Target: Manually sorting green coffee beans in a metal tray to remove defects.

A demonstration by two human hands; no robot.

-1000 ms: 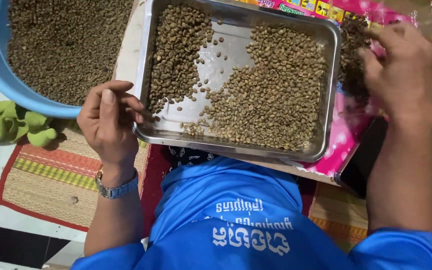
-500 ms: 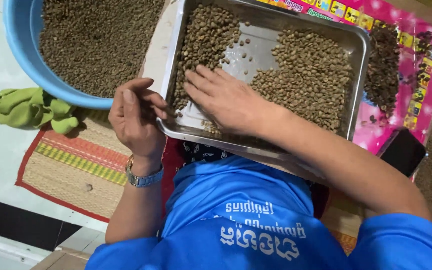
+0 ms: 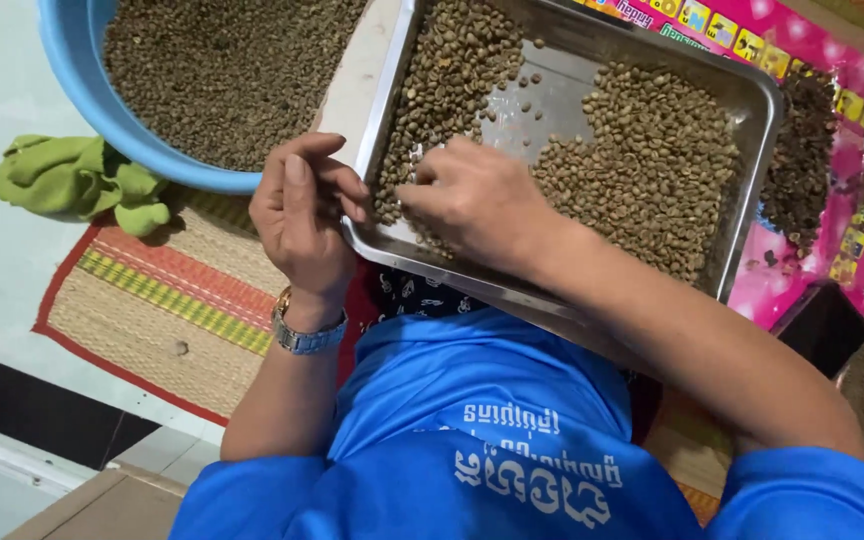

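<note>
A steel tray [image 3: 550, 100] holds pale green coffee beans in two heaps, a left heap [image 3: 442, 70] and a larger right heap [image 3: 642, 160], with bare metal between them. My left hand [image 3: 302, 215], with a wristwatch, grips the tray's near left corner, thumb on the rim. My right hand [image 3: 472, 200] rests inside the tray at the near end of the left heap. Its fingers are curled and pinched together on beans, and what lies under the palm is hidden.
A blue basin [image 3: 77, 90] full of beans stands at the upper left, touching the tray. A green cloth [image 3: 82, 180] lies beside a woven mat [image 3: 152, 310]. A pink sheet [image 3: 767, 290] on the right carries dark beans [image 3: 802, 150], and a black phone [image 3: 822, 325] lies near it.
My right hand came from the dark beans on the right into the tray, lay flat on the left heap, then curled its fingers. My left hand has stayed on the tray corner.
</note>
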